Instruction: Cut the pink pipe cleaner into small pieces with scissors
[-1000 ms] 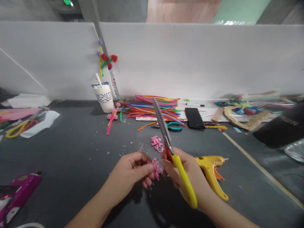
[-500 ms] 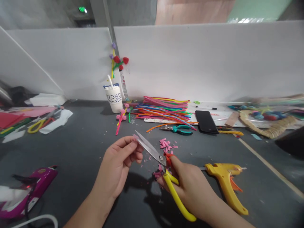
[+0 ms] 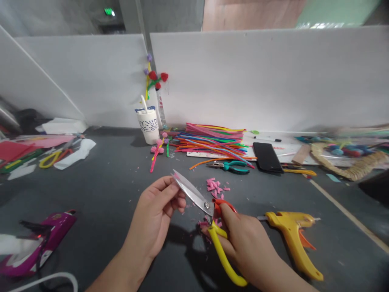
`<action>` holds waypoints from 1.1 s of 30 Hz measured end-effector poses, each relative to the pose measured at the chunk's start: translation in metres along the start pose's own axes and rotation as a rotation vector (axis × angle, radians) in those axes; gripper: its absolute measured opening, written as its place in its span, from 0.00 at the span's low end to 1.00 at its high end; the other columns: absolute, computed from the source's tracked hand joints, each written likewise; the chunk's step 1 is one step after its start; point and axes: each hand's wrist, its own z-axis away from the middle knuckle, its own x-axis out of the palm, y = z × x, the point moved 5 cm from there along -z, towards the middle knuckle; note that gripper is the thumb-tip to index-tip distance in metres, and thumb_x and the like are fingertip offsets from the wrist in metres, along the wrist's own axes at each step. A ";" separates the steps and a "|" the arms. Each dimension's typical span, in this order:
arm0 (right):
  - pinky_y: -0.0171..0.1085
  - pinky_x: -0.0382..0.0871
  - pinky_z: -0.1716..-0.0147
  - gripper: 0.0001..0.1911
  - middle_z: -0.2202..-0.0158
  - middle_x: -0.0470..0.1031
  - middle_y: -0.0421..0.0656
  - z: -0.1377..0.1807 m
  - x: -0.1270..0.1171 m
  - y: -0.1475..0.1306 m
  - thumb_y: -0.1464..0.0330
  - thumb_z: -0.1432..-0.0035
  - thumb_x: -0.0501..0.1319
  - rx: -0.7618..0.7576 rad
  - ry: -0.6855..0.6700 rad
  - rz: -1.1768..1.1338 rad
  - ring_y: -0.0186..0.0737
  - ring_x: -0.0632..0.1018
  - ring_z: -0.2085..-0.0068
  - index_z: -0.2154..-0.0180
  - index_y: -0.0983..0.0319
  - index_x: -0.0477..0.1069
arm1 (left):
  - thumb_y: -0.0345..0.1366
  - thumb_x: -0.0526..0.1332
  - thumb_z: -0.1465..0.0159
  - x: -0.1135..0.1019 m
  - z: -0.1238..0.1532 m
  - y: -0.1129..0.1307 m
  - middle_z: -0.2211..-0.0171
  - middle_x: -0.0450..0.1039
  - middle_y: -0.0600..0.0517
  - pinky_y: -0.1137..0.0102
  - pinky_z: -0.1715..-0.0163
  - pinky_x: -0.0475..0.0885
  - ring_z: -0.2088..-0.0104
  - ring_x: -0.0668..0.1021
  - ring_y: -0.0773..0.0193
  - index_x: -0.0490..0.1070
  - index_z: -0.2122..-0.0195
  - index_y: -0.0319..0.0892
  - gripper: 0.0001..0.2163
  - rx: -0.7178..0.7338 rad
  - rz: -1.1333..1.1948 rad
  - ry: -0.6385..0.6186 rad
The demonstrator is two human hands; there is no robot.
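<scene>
My right hand (image 3: 243,235) grips scissors (image 3: 194,194) with one red handle loop and one yellow one. Their blades point up and left, with only a narrow gap between them at the tips. Thumb and fingers of my left hand (image 3: 161,207) are pinched together right beside the blade tips. A small pink piece (image 3: 177,175) shows at the tips; most of it is hidden by blades and fingers. Beyond the scissors lies a small heap of pink clippings (image 3: 214,186). More pink bits (image 3: 203,223) lie partly behind my right hand.
A yellow glue gun (image 3: 293,239) lies right of my right hand, a purple tool (image 3: 50,243) at lower left. Farther back are teal-handled pliers (image 3: 234,166), a phone (image 3: 267,157), colourful pipe cleaners (image 3: 212,140), a pink pipe-cleaner flower (image 3: 157,150) and a lidded cup (image 3: 148,126).
The scissor blades have come closer together at the pink piece, and the red handle loop has shifted. My left hand keeps its pinch. The whole view has slid slightly.
</scene>
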 end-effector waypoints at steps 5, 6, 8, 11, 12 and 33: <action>0.34 0.53 0.82 0.16 0.83 0.71 0.39 -0.001 0.002 -0.001 0.55 0.45 0.51 -0.006 0.012 0.023 0.41 0.73 0.82 0.66 0.62 0.62 | 0.28 0.59 0.44 0.001 0.001 -0.002 0.80 0.69 0.55 0.83 0.82 0.64 0.81 0.69 0.76 0.71 0.73 0.36 0.03 -0.001 0.006 0.007; 0.34 0.53 0.83 0.16 0.83 0.71 0.39 0.000 0.002 -0.002 0.55 0.45 0.51 -0.006 0.014 0.025 0.41 0.73 0.82 0.67 0.62 0.62 | 0.28 0.59 0.44 0.001 0.001 -0.002 0.80 0.69 0.55 0.83 0.82 0.64 0.81 0.69 0.77 0.71 0.73 0.36 0.03 -0.002 0.010 0.010; 0.34 0.53 0.83 0.16 0.83 0.71 0.39 0.000 0.001 -0.002 0.55 0.45 0.51 -0.005 0.015 0.018 0.41 0.73 0.82 0.67 0.62 0.62 | 0.29 0.59 0.44 0.001 0.000 -0.002 0.80 0.68 0.55 0.83 0.82 0.64 0.81 0.69 0.77 0.71 0.73 0.36 0.03 -0.002 0.015 0.014; 0.34 0.53 0.83 0.16 0.83 0.71 0.39 0.002 0.000 -0.002 0.55 0.45 0.50 -0.007 0.014 0.003 0.41 0.73 0.82 0.66 0.61 0.61 | 0.29 0.59 0.44 0.001 -0.001 -0.002 0.80 0.68 0.56 0.83 0.82 0.64 0.81 0.69 0.77 0.71 0.73 0.37 0.03 -0.002 0.018 0.018; 0.34 0.53 0.83 0.16 0.83 0.71 0.39 0.002 0.000 -0.002 0.55 0.45 0.50 -0.006 0.013 0.000 0.41 0.73 0.82 0.66 0.61 0.61 | 0.28 0.59 0.44 0.001 -0.001 -0.002 0.80 0.68 0.56 0.83 0.82 0.64 0.81 0.69 0.77 0.71 0.73 0.37 0.03 -0.003 0.018 0.018; 0.33 0.51 0.83 0.13 0.82 0.72 0.40 0.001 0.003 -0.001 0.57 0.46 0.53 0.065 -0.099 -0.048 0.39 0.72 0.82 0.69 0.61 0.61 | 0.29 0.59 0.44 0.000 0.000 0.000 0.80 0.69 0.56 0.82 0.81 0.64 0.81 0.69 0.76 0.71 0.73 0.38 0.03 -0.007 -0.006 0.007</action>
